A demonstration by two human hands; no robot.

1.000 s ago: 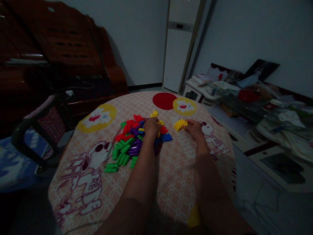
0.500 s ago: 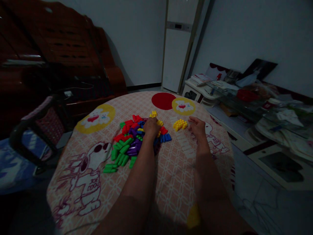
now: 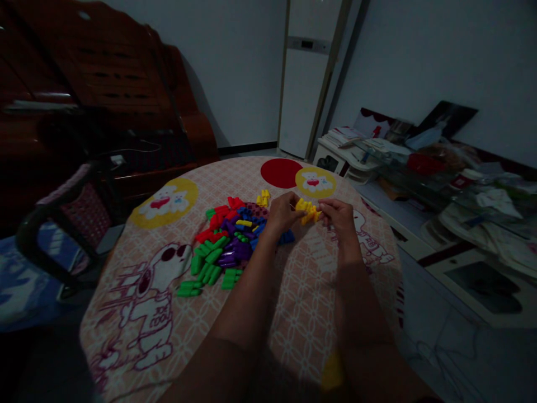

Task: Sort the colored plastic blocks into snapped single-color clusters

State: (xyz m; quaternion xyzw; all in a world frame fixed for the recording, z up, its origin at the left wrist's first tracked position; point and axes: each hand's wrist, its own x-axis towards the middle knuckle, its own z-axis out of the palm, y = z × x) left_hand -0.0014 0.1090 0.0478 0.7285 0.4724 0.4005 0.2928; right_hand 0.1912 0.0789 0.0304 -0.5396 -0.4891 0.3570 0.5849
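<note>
Over the right-centre of the table, my left hand (image 3: 284, 214) is closed on yellow toy building blocks (image 3: 307, 210), its thumb against their near side. My right hand (image 3: 339, 217) has its fingertips pinched at the right end of these same yellow blocks. How many blocks are between the hands I cannot tell. To the left spreads a loose pile of building blocks: green blocks (image 3: 208, 258), purple blocks (image 3: 232, 253), red blocks (image 3: 220, 217) and blue blocks (image 3: 258, 228). A separate yellow block (image 3: 263, 197) lies at the far edge of the pile.
A patterned cloth (image 3: 293, 313) covers the round table. On the left stand a chair (image 3: 71, 224) and a wooden bench (image 3: 126, 95). A cluttered low cabinet (image 3: 403, 201) runs along the right, and a tall white air conditioner (image 3: 304, 95) is at the back.
My left hand has left the pile and moved right to the yellow blocks. My right hand drew slightly away from them, then came back to their right end.
</note>
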